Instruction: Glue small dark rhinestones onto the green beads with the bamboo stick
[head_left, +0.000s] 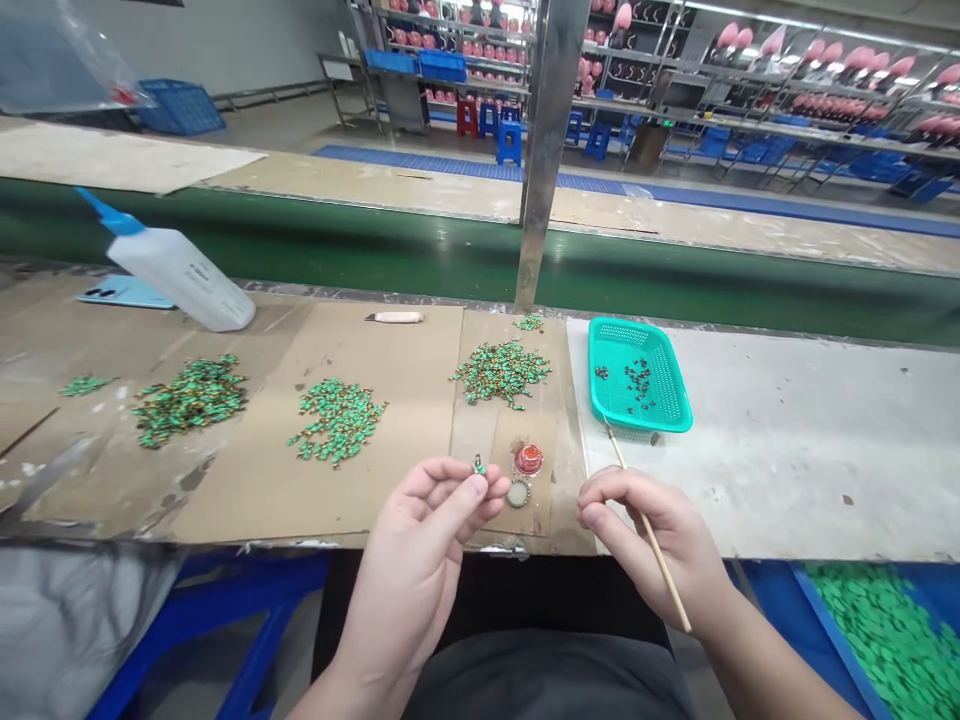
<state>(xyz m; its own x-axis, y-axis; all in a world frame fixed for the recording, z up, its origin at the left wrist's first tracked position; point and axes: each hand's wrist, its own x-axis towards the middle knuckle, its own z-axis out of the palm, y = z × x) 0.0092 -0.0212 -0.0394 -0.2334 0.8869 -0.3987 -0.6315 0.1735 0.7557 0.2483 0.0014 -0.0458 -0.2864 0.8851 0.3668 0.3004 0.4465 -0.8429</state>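
Past the fingertips sits a teal plastic tray [639,375]. The right hand [645,535] curls closed around a thin wooden brush [671,590]; the left hand [411,540] pinches a small green charm [478,465] between thumb and forefinger, just beside a small red cap [528,460].

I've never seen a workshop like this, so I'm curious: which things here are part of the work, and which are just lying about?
Part of the work:
left hand holding a green charm
right hand holding a thin stick
red cap
green charm piles
teal tray

Probably lying about:
phone
knife
white bottle
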